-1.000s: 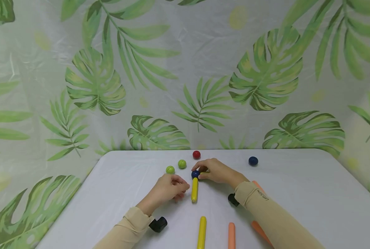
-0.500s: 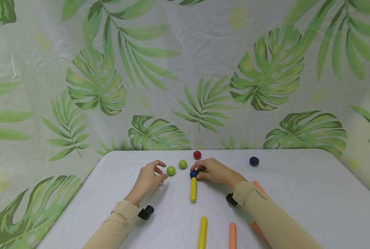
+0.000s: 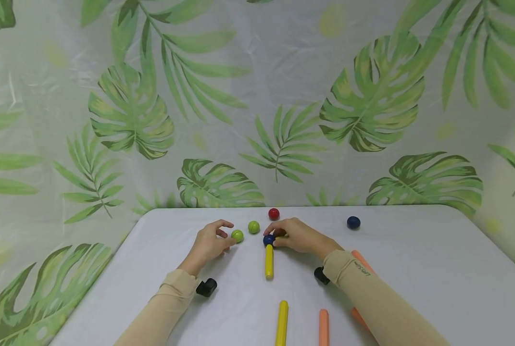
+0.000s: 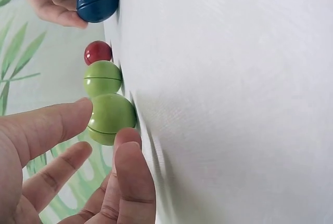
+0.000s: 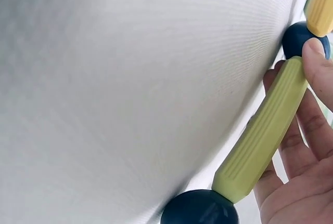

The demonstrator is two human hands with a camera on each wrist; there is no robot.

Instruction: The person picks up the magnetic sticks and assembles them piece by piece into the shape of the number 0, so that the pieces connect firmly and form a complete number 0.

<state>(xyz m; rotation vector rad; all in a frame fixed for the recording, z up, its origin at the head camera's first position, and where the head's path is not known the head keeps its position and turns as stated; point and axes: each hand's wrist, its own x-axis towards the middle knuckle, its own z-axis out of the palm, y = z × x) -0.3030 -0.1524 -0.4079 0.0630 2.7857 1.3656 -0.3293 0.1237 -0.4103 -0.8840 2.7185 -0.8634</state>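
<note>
My right hand (image 3: 299, 234) pinches a dark blue ball (image 3: 268, 240) between thumb and fingers. A yellow stick (image 3: 269, 262) runs from that ball toward me. A second, yellow-green stick (image 5: 263, 130) meets the ball under the right hand, mostly hidden in the head view. In the right wrist view its lower end overlaps another dark blue ball (image 5: 200, 208). My left hand (image 3: 206, 246) reaches around a light green ball (image 4: 112, 117), index finger and thumb spread on either side, fingertips right at its surface. Another green ball (image 3: 254, 227) lies just beyond it.
A red ball (image 3: 273, 214) lies near the table's back edge, and a dark blue ball (image 3: 353, 222) at the back right. Near the front are a yellow stick (image 3: 282, 323) and an orange stick (image 3: 323, 327). More orange sticks (image 3: 361, 259) lie partly under the right sleeve.
My left hand has moved from beside the yellow stick left and back to the nearer green ball. The right hand keeps its pinch, with the ball and stick shifted slightly left.
</note>
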